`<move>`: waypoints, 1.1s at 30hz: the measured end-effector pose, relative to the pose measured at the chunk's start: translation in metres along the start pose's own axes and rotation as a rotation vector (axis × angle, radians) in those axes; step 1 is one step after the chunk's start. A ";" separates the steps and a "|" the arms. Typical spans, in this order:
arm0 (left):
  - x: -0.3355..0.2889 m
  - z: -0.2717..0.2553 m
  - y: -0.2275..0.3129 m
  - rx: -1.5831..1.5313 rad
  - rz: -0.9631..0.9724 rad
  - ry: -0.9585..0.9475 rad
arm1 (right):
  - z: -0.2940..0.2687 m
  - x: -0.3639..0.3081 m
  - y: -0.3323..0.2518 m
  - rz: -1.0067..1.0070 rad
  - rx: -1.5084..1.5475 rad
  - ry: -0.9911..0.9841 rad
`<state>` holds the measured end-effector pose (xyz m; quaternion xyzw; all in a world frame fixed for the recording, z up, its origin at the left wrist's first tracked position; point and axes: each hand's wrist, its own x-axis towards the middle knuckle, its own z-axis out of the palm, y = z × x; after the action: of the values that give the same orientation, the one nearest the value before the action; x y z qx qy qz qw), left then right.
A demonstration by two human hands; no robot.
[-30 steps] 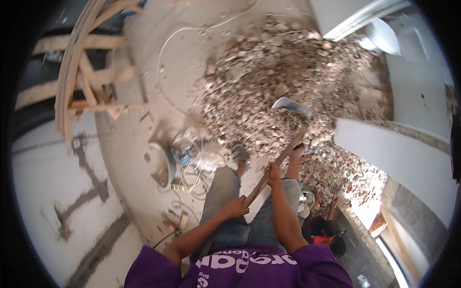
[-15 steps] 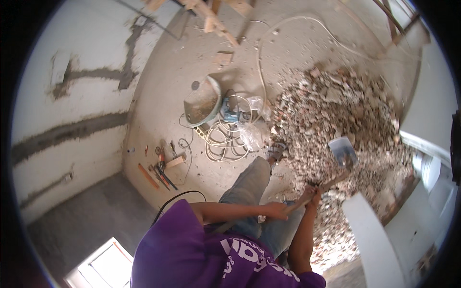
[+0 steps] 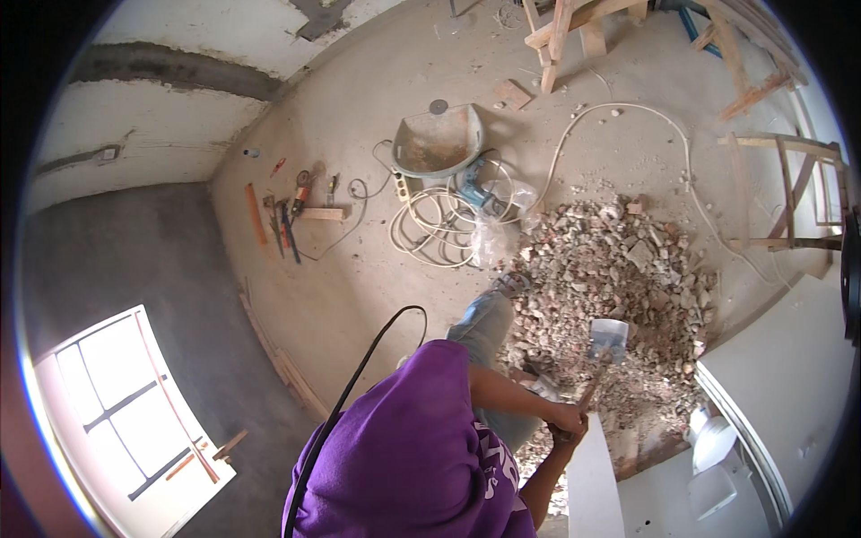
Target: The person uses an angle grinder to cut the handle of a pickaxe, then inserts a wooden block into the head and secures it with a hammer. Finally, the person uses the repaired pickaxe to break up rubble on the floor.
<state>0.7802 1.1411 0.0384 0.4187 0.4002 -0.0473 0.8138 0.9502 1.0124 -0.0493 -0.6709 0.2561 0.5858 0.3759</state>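
A shovel with a grey metal blade [image 3: 610, 334] reaches out to my right over the rubble heap [image 3: 619, 260]. Its wooden handle [image 3: 589, 391] runs back to both hands. My left hand [image 3: 566, 417] is wrapped round the handle. Just below it, my right hand [image 3: 565, 438] grips the same handle, partly hidden by the left hand and forearm. The blade appears to hold no load, and I cannot tell whether it touches the heap. My foot [image 3: 511, 283] is at the heap's left edge.
A cut-open grey tub [image 3: 437, 161] stands beyond a coiled pale cable [image 3: 430, 231] and a blue power tool [image 3: 473, 190]. Hand tools [image 3: 285, 220] lie at left. Wooden trestles [image 3: 560, 40] stand far off. A white panel [image 3: 594, 484] and a toilet [image 3: 713, 441] are at right.
My hands have come close together on the handle, the left sliding toward the right. The shovel blade has swung nearer my body. The view has turned, showing more window and wall.
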 end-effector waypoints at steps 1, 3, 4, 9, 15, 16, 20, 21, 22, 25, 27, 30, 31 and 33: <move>-0.019 -0.013 0.013 -0.025 -0.021 0.007 | 0.001 0.002 0.000 0.000 0.007 -0.007; -0.026 -0.023 0.013 -0.050 0.015 -0.047 | 0.006 0.002 -0.006 -0.001 0.009 -0.015; -0.026 -0.027 0.012 -0.002 0.043 -0.056 | 0.010 0.002 -0.007 -0.001 0.010 -0.023; -0.031 -0.041 0.026 0.276 0.160 -0.117 | 0.020 0.006 -0.019 0.000 0.040 -0.056; -0.025 -0.037 0.034 0.526 0.108 -0.064 | 0.026 0.016 -0.032 0.013 0.089 -0.115; -0.024 -0.032 0.036 0.562 0.121 -0.013 | 0.025 0.016 -0.035 0.013 0.096 -0.122; -0.006 -0.034 0.028 0.550 0.126 0.031 | 0.022 0.020 -0.048 0.026 0.097 -0.156; 0.004 -0.043 0.020 0.516 0.117 0.016 | 0.027 0.026 -0.054 0.031 0.080 -0.183; 0.005 -0.053 0.019 0.563 0.126 -0.009 | 0.019 0.031 -0.055 0.025 0.095 -0.175; 0.002 -0.104 -0.014 0.705 0.109 0.076 | 0.039 0.031 -0.059 0.003 0.071 -0.115; -0.012 -0.137 -0.024 0.786 0.118 0.156 | 0.049 0.010 -0.060 -0.048 0.030 -0.049; -0.059 -0.208 -0.028 0.780 -0.075 0.155 | 0.040 0.001 -0.053 -0.031 0.107 -0.270; -0.093 -0.225 -0.011 0.737 -0.058 0.173 | 0.041 -0.002 -0.054 -0.062 0.141 -0.222; -0.127 -0.259 -0.048 0.716 -0.134 0.354 | 0.050 -0.012 -0.047 -0.098 0.181 -0.156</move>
<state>0.5162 1.2634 0.0103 0.6505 0.5186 -0.1639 0.5302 0.9548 1.0786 -0.0297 -0.5985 0.2447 0.5914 0.4819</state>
